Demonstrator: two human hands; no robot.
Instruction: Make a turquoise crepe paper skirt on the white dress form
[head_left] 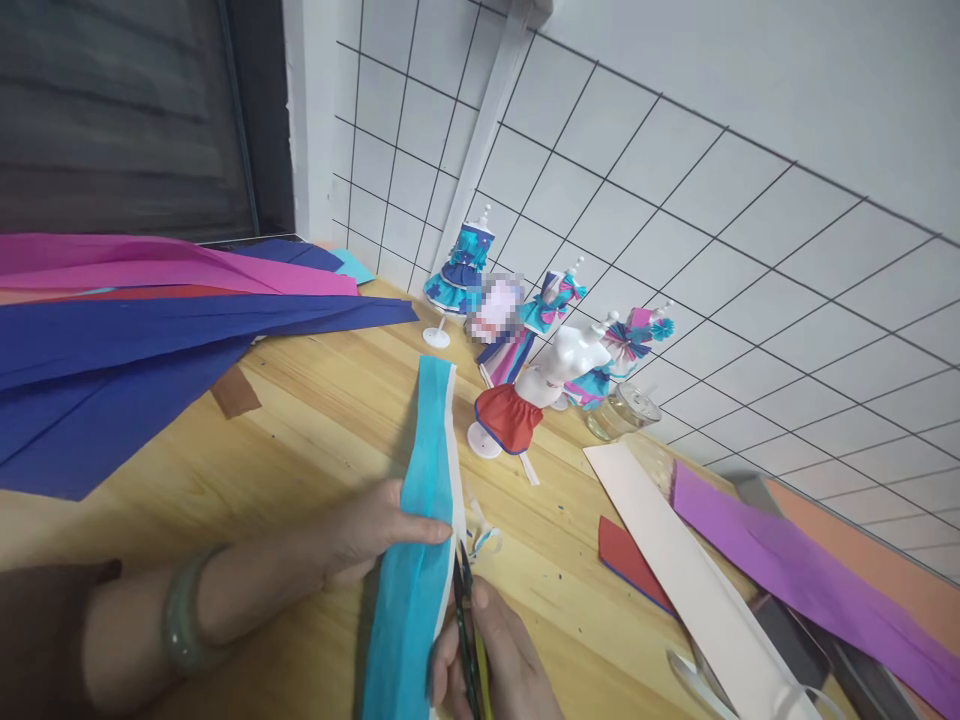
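Above wooden tabletop [322, 420], turquoise strip [420, 570] lengthwise away, upright

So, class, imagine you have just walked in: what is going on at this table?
The person's left hand holds down a long turquoise strip with a white edge, thumb across it. The right hand holds scissors, their blades at that white edge. Thin curled scraps lie just beside. Behind stand small dress forms; the nearest wears a red skirt with blue trim. Blue and pink sheets lie to the left.
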